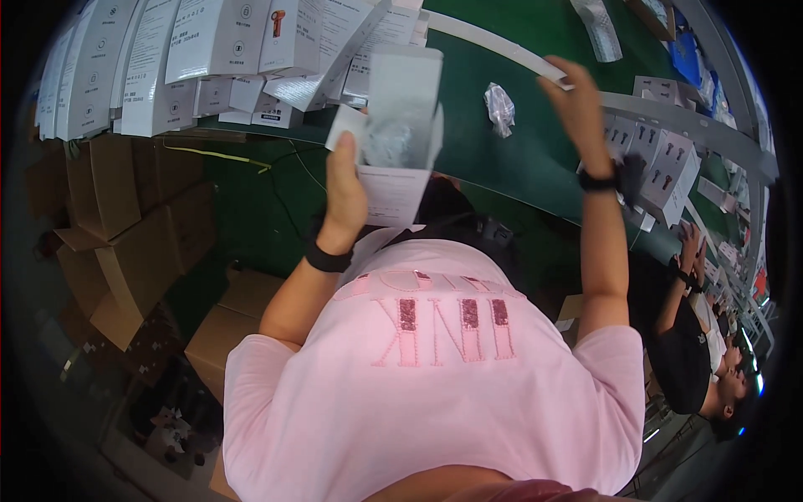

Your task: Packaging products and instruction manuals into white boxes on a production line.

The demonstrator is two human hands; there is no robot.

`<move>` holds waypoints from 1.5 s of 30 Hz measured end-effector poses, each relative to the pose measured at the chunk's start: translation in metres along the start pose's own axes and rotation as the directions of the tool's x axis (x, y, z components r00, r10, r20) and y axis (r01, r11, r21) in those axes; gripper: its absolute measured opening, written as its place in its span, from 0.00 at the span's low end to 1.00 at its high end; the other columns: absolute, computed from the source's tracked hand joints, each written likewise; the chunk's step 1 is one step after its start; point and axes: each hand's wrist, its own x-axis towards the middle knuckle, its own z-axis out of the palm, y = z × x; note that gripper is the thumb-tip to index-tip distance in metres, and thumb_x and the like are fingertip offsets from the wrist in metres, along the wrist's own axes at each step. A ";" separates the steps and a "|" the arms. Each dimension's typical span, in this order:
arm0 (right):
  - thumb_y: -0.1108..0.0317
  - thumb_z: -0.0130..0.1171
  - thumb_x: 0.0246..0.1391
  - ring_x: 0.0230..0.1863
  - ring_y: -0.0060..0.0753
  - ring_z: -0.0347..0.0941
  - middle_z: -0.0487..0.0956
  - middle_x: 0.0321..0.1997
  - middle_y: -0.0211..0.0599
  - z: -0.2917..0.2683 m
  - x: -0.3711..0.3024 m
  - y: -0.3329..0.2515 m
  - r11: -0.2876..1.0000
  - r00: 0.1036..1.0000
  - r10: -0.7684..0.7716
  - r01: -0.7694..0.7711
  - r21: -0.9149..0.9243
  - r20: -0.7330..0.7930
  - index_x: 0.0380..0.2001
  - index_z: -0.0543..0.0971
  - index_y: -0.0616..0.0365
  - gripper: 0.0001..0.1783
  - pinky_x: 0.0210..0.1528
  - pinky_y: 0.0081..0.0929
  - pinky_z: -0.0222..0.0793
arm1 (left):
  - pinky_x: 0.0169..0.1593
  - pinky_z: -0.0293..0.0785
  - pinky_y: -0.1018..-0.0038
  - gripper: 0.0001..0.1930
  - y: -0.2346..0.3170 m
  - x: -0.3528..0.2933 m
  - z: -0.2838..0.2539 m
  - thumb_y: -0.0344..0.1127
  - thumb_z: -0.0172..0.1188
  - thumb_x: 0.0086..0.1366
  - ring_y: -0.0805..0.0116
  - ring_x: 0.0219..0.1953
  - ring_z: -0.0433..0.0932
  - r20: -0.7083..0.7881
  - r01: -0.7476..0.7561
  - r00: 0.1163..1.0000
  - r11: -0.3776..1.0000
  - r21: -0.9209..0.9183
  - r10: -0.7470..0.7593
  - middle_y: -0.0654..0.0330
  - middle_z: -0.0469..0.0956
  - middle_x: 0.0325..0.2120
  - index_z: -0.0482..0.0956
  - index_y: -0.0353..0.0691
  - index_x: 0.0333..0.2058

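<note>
- Far left, white printed cartons (150, 75) crowd together.
- Here's the left hand (345, 192), thumb up, gripping the open white box (393, 197) by its left side: flaps spread, clear plastic inside.
- Crumpled clear wrap (500, 109) lies between box and right hand (573, 96).
- Right hand's stretched forward, well apart from the box, fingers bent at a white strip (493, 40); can't tell whether it's gripped.

Light fell brightest on my pink shirt (452, 410) and the white boxes (222, 42), while the cardboard boxes (138, 259) and floor (242, 201) sat in shadow. Crumpled plastic (500, 110) glinted on the tabletop (535, 159). In the open box (393, 194) I held, details looked pale and hazy. A lamp (759, 383) glared far right, where shapes bent and softened toward black corners.
</note>
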 end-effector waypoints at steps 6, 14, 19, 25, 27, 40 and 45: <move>0.63 0.63 0.47 0.46 0.52 0.74 0.78 0.41 0.51 0.129 -0.020 0.068 0.972 0.978 0.128 -0.091 -0.217 0.164 0.45 0.75 0.56 0.21 0.48 0.42 0.70 | 0.59 0.62 0.73 0.29 0.025 0.006 0.002 0.50 0.27 0.75 0.68 0.53 0.70 0.132 0.021 0.990 0.983 0.184 -0.046 0.56 0.72 0.52 0.65 0.32 0.57; 0.71 0.58 0.54 0.23 0.14 0.70 0.78 0.29 0.28 -0.097 0.005 -0.121 0.653 1.000 0.023 -0.017 0.757 0.002 0.37 0.76 0.61 0.08 0.25 0.10 0.64 | 0.55 0.63 0.76 0.35 0.030 0.016 0.035 0.59 0.40 0.70 0.71 0.48 0.69 0.389 0.015 0.921 1.000 -0.004 -0.012 0.56 0.71 0.50 0.61 0.31 0.60; 0.77 0.57 0.48 0.23 0.16 0.70 0.77 0.27 0.28 -0.077 -0.016 -0.194 0.910 0.833 -0.393 0.293 0.293 0.390 0.33 0.75 0.61 0.07 0.25 0.17 0.66 | 0.51 0.65 0.79 0.37 0.048 0.006 0.053 0.63 0.40 0.69 0.75 0.46 0.69 0.485 0.100 0.873 0.992 -0.081 -0.048 0.58 0.73 0.44 0.62 0.32 0.59; 0.76 0.54 0.47 0.27 0.26 0.72 0.78 0.26 0.38 -0.075 -0.005 -0.206 0.992 0.342 -0.115 0.095 0.087 0.933 0.31 0.77 0.67 0.07 0.31 0.21 0.66 | 0.48 0.67 0.78 0.37 0.038 -0.008 0.053 0.64 0.41 0.68 0.73 0.43 0.70 0.546 0.362 0.781 0.932 0.001 -0.304 0.58 0.71 0.39 0.62 0.33 0.58; 0.75 0.52 0.50 0.26 0.28 0.72 0.77 0.26 0.40 -0.073 -0.001 -0.200 0.959 0.046 -0.280 -0.041 0.282 0.959 0.36 0.77 0.67 0.10 0.33 0.22 0.67 | 0.49 0.68 0.76 0.35 0.038 -0.013 0.057 0.56 0.51 0.67 0.69 0.45 0.70 0.527 0.097 0.845 0.995 0.012 -0.089 0.54 0.69 0.44 0.55 0.35 0.61; 0.71 0.59 0.55 0.50 0.34 0.73 0.77 0.48 0.39 -0.041 -0.109 -0.185 0.941 0.980 -0.010 -0.057 0.334 0.197 0.38 0.82 0.60 0.09 0.52 0.27 0.65 | 0.43 0.77 0.73 0.35 0.050 -0.005 0.014 0.41 0.73 0.50 0.64 0.46 0.75 0.688 -0.494 0.692 0.838 0.233 0.217 0.53 0.67 0.48 0.67 0.43 0.56; 0.68 0.67 0.45 0.63 0.41 0.60 0.66 0.60 0.51 -0.025 -0.108 -0.174 0.641 0.941 0.286 -0.327 0.695 0.180 0.66 0.49 0.64 0.50 0.63 0.34 0.55 | 0.49 0.68 0.70 0.28 0.061 -0.004 0.016 0.39 0.71 0.50 0.62 0.45 0.72 0.710 -0.432 0.685 0.875 0.218 0.161 0.54 0.72 0.45 0.75 0.39 0.50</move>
